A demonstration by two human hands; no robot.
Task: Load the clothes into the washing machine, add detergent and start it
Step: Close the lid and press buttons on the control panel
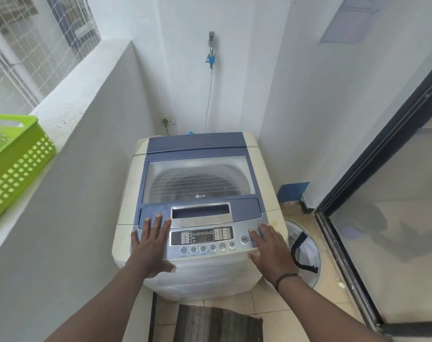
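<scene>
A top-loading washing machine [136, 183], white with a blue lid, stands in the corner. Its lid [200, 178] is closed and the drum shows through the glass. My left hand [152, 245] lies flat, fingers spread, on the left end of the control panel [202, 236]. My right hand [269, 248] rests on the panel's right end, a fingertip on the round button at the far right, beside the play/pause button [244, 239]. Neither hand holds anything. A green laundry basket [15, 159] sits on the ledge to the left. No detergent is in view.
A tap and hose [211, 53] hang on the back wall above a wall socket [166, 119]. A round white container [306, 253] stands on the floor right of the machine. A dark-framed glass door [382, 218] closes the right side. A striped mat [217, 324] lies in front.
</scene>
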